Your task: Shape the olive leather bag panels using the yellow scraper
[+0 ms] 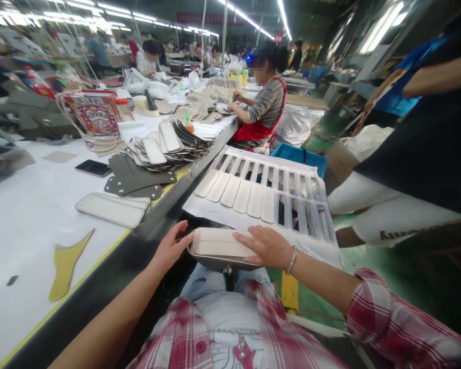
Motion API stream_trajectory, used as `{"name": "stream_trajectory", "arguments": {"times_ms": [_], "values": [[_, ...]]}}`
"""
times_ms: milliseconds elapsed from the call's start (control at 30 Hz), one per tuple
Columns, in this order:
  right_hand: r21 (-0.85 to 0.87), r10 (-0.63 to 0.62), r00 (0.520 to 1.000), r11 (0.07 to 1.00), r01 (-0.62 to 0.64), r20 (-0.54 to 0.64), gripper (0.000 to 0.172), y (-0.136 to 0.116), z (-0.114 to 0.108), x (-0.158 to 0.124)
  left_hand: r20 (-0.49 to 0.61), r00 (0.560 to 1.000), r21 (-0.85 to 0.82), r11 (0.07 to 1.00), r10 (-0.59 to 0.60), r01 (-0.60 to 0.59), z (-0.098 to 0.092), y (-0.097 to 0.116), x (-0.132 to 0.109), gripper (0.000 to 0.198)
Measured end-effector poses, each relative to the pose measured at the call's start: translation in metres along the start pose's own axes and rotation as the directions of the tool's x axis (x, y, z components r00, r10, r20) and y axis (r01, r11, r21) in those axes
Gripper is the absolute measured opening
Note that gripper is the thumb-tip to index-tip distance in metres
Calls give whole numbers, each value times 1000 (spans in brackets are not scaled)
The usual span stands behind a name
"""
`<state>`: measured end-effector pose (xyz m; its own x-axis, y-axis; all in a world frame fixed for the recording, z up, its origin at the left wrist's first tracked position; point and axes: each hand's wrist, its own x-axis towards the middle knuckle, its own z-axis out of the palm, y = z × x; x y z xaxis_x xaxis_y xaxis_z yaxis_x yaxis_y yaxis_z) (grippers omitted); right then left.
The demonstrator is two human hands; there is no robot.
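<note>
A beige rounded panel with a dark edge (215,242) lies level just above my lap. My left hand (173,243) touches its left end, fingers apart. Across its right part rests my right hand (267,246), fingers spread on the top face; a bracelet circles that wrist. Beyond the panel, a white slatted rack (299,177) carries a row of several beige strips (236,195). On the table to the left lie a few stacked pale panels with small holes (111,209).
The white table (19,215) holds a yellow curved piece (67,269), a phone (92,168), dark cut pieces (138,177) and a heap of panels (169,143). A seated person in a red apron (267,102) works ahead. Someone stands close on the right (418,148).
</note>
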<state>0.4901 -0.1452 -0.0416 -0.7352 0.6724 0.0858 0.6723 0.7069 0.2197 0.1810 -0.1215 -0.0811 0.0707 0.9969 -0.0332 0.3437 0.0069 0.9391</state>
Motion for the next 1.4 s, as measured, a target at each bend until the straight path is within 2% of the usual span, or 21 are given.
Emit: {"name": "stream_trajectory", "arguments": {"times_ms": [167,400,467,533,567,600,667,733,767,833,900,933,967,1033,1067,1100,1133,1200,1233,1333,1400], "values": [[-25,13,992,1000,-10,125,78,-12,-7,3,102,995,89,996,-8,-1,17,-3,11,60],[23,-12,957,1000,5,289,79,-16,-7,24,151,988,162,987,-9,-16,6,-17,21,60],[33,0,943,999,-12,332,79,-16,-3,31,133,990,295,951,54,-92,3,-12,20,58],[39,19,930,999,-36,367,79,-15,-1,35,88,974,523,822,211,-225,8,2,14,54],[46,26,925,998,-47,379,80,-15,0,36,105,944,619,722,313,-308,14,12,9,50],[57,30,922,997,-56,387,80,-15,1,36,176,898,671,618,402,-408,22,23,4,45],[84,33,919,994,-72,393,80,-15,1,34,428,771,623,464,472,-630,41,43,-7,38],[120,39,920,988,-93,389,78,-14,0,32,660,632,483,416,405,-771,59,56,-15,36],[152,39,922,983,-105,386,76,-13,-1,31,721,595,447,419,354,-791,66,60,-18,42],[269,50,926,950,-160,373,79,-7,-5,29,767,580,441,433,273,-786,72,63,-21,58],[461,134,926,836,-297,354,83,4,-11,24,781,573,440,432,249,-787,72,62,-22,64],[557,230,901,722,-411,367,81,11,-14,19,784,568,438,426,248,-791,72,62,-23,66],[624,340,845,570,-534,413,76,18,-17,13,787,566,442,415,247,-795,72,62,-23,68],[641,486,666,247,-726,567,59,33,-19,-5,782,570,459,385,251,-801,74,63,-23,75],[609,497,572,104,-786,653,54,38,-18,-15,780,571,467,369,258,-804,76,64,-22,79],[567,467,497,-12,-823,731,51,43,-17,-26,778,569,470,354,268,-809,80,66,-21,82],[530,412,452,-92,-843,791,49,45,-14,-36,777,563,467,342,281,-815,83,67,-19,84],[475,295,418,-154,-866,859,47,43,-7,-50,786,537,445,324,304,-835,90,67,-14,84],[464,247,424,-132,-876,871,47,40,-3,-53,794,523,433,318,308,-844,93,67,-12,82],[511,207,505,27,-859,838,49,27,8,-53,816,496,411,307,297,-859,96,65,-5,77],[577,268,562,27,-816,782,47,18,13,-50,826,484,402,302,288,-865,96,63,-3,75]]}}
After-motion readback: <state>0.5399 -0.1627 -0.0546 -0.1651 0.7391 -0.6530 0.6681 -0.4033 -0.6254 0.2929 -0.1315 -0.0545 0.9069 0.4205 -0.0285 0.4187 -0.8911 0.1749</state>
